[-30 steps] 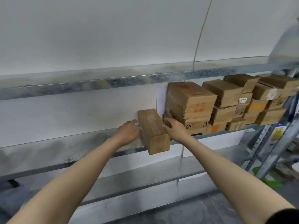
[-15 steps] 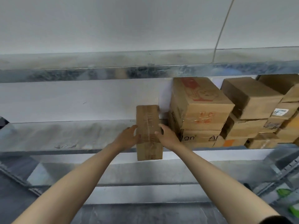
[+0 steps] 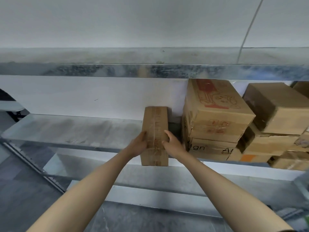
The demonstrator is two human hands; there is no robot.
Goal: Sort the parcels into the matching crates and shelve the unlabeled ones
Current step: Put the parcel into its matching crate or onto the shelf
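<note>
Cardboard parcel point(image 3: 155, 131) lies long axis at 12 o'clock on shelf point(image 3: 75, 131), left hand point(image 3: 138, 145) and right hand point(image 3: 172, 144) clamping its sides equally.

The lower carton point(image 3: 212, 149) in the stack is showing dark letters reading "Align" (partly cut off), then "Al" further right. Red printing on the large box point(image 3: 217, 111) above stays illegible.

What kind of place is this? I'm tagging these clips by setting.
Probably a warehouse or parcel stockroom. Bare galvanised metal shelving runs along a plain white wall, taped cardboard boxes are stacked on it, and both hands slide a narrow parcel onto the shelf.
</note>
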